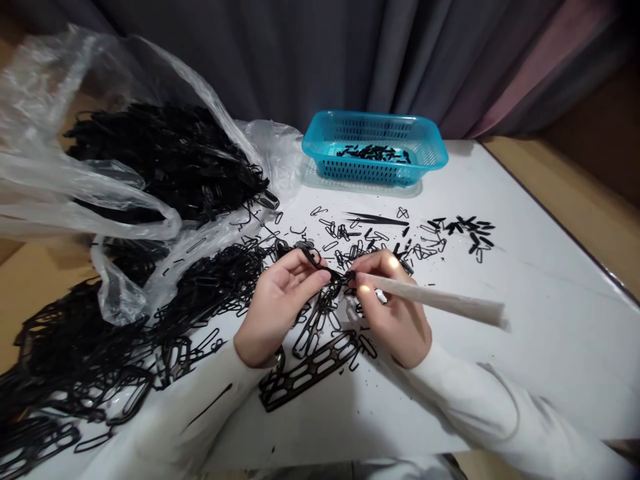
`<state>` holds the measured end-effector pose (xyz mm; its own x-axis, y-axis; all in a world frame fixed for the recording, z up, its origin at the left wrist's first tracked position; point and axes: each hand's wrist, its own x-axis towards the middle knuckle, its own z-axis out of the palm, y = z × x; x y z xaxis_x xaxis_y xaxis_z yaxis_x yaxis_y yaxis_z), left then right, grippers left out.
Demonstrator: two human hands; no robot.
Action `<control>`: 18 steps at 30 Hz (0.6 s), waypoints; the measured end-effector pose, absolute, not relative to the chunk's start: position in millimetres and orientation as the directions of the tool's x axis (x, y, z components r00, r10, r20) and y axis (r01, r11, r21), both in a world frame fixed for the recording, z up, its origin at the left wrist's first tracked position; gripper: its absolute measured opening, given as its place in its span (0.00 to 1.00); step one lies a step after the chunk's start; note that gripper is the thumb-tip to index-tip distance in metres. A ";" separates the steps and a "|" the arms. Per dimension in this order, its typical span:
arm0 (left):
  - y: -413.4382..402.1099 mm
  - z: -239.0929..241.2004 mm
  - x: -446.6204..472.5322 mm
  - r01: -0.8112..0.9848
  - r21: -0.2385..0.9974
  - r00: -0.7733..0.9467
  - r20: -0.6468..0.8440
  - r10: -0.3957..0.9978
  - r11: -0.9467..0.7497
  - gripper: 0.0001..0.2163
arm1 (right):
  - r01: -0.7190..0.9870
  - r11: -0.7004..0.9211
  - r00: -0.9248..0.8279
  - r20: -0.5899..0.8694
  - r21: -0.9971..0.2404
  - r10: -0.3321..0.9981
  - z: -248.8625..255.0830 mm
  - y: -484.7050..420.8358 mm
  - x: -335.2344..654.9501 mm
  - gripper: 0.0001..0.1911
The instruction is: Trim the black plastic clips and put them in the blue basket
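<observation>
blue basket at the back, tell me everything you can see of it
The blue basket is turquoise plastic, rectangular, with slotted walls and a flared rim. It stands upright at the far edge of the white table, before the grey curtain. A small scatter of black pieces lies on its floor. The clear plastic bag reaches close to its left end; contact unclear.

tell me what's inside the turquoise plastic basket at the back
A small scatter of short black plastic pieces lies in the turquoise slotted plastic basket; its near wall hides the front of its floor.
</observation>
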<state>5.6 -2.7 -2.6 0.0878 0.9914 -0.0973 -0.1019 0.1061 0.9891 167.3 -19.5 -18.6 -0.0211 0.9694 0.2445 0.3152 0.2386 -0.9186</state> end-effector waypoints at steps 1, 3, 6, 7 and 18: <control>-2.7 -2.2 5.9 -0.098 0.990 0.090 -0.095 0.991 0.104 0.04 | 0.333 0.240 -0.016 0.249 -0.912 0.968 -18.7 -19.0 167.1 0.02; -3.0 -1.6 6.1 -0.085 0.992 0.095 -0.088 0.992 0.096 0.03 | 0.380 0.248 -0.009 0.264 -0.891 0.965 -19.1 -17.1 167.3 0.02; -4.9 -1.5 6.6 -0.086 0.993 0.103 -0.070 0.992 0.079 0.03 | 0.470 0.285 -0.020 0.313 -0.835 0.950 -20.4 -13.2 168.9 0.03; -6.2 -1.5 7.0 -0.092 0.994 0.095 -0.056 0.994 0.065 0.03 | 0.495 0.304 -0.029 0.334 -0.814 0.942 -21.2 -12.0 169.6 0.03; -15.1 0.9 12.7 -0.031 0.997 -0.010 0.073 0.997 -0.073 0.03 | 0.365 0.301 0.015 0.329 -0.881 0.944 -21.4 6.3 179.9 0.05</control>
